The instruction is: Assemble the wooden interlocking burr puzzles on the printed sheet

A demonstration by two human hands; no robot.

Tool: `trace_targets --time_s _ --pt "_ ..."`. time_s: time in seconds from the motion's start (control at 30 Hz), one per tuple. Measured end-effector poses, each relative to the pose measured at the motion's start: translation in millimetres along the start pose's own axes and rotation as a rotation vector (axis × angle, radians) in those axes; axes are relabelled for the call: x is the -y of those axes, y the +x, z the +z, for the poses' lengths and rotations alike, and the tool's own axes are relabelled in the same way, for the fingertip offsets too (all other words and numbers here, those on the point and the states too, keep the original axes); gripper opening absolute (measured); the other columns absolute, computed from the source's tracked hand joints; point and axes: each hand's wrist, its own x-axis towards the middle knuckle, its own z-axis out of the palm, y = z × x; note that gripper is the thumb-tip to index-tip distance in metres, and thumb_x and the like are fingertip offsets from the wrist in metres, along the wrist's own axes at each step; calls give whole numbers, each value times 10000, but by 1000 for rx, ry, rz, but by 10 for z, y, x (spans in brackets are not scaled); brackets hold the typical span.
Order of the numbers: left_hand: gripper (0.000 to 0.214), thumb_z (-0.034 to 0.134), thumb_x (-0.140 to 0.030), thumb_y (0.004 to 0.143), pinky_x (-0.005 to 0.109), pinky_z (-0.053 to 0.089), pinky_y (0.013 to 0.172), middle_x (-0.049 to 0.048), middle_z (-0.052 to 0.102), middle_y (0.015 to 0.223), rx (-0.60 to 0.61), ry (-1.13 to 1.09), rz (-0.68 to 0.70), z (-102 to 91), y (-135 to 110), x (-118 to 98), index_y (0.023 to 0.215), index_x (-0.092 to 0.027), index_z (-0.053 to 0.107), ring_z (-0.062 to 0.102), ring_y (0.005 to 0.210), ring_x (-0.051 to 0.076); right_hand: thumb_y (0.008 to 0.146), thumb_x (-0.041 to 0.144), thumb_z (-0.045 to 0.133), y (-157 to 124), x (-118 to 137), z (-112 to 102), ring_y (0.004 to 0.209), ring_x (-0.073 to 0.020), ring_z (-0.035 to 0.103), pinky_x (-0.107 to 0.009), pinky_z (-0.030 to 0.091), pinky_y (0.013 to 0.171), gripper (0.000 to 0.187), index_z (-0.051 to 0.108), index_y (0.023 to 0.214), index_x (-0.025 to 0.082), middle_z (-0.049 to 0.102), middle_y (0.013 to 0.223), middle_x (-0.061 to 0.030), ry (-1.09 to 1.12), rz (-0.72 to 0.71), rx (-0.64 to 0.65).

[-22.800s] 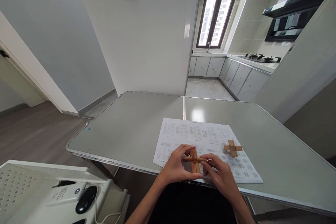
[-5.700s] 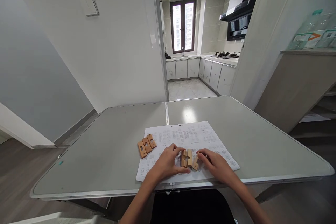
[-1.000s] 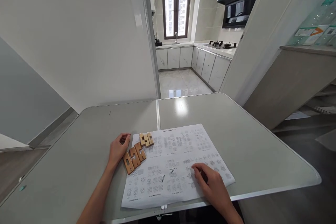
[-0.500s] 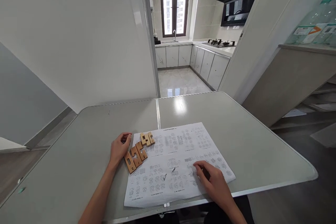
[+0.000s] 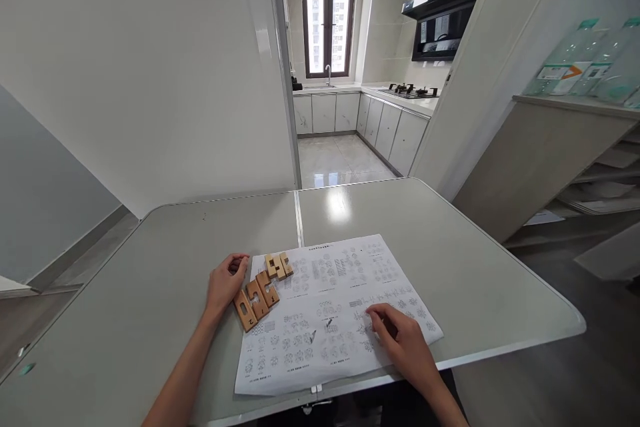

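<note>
A printed sheet [image 5: 345, 280] of small diagrams lies on the grey table [image 5: 150, 280]. On its left edge lie flat notched wooden puzzle pieces: a row of three [image 5: 256, 299] and a smaller pair [image 5: 279, 265] just beyond. My left hand [image 5: 223, 285] rests on the table right beside the row of three, fingers curled in, nothing visible in them. My right hand [image 5: 403, 345] rests on the sheet's lower right part, fingers pinched around something small and dark that I cannot make out. Two check marks [image 5: 320, 330] are drawn on the sheet.
The table's near edge [image 5: 310, 395] runs just below the sheet, and a seam [image 5: 299, 220] splits the tabletop. Behind the table stand a white wall [image 5: 150, 80] and a kitchen doorway [image 5: 340, 147]. A counter with shelves [image 5: 575, 147] is on the right.
Both hands have stayed almost where they were; the right hand has shifted a little on the sheet. The wooden pieces have not moved. The view has drifted slightly.
</note>
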Motion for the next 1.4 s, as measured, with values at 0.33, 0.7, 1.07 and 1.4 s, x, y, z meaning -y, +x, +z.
trace_targets --time_s 0.33,0.7,1.07,1.4 --pt "434 510 -581 901 318 545 752 51 787 925 48 13 70 -22 -60 -73 983 -215 727 717 833 242 1021 546 477 4 -29 15 639 -199 616 -288 481 614 408 722 978 223 690 737 -28 17 24 -38" --pt "439 490 -557 998 460 492 1077 104 675 1344 143 64 402 76 -155 -99 1234 -224 652 617 1258 295 1010 559 486 -17 -10 15 633 -195 623 -275 492 589 422 742 985 224 701 731 -28 -6 35 -87" --pt "555 490 -585 992 522 421 1157 125 602 1474 256 117 330 60 -173 -99 1397 -225 611 514 1402 340 1007 566 490 -20 8 21 635 -198 614 -286 490 608 432 739 965 216 701 737 -31 2 39 -98" --pt "616 450 -585 1013 487 494 1079 150 558 1516 342 58 296 36 -284 -233 1499 -209 494 549 1369 355 1015 594 469 -20 5 27 623 -195 599 -283 479 592 457 730 963 223 687 726 -27 -4 26 -92"
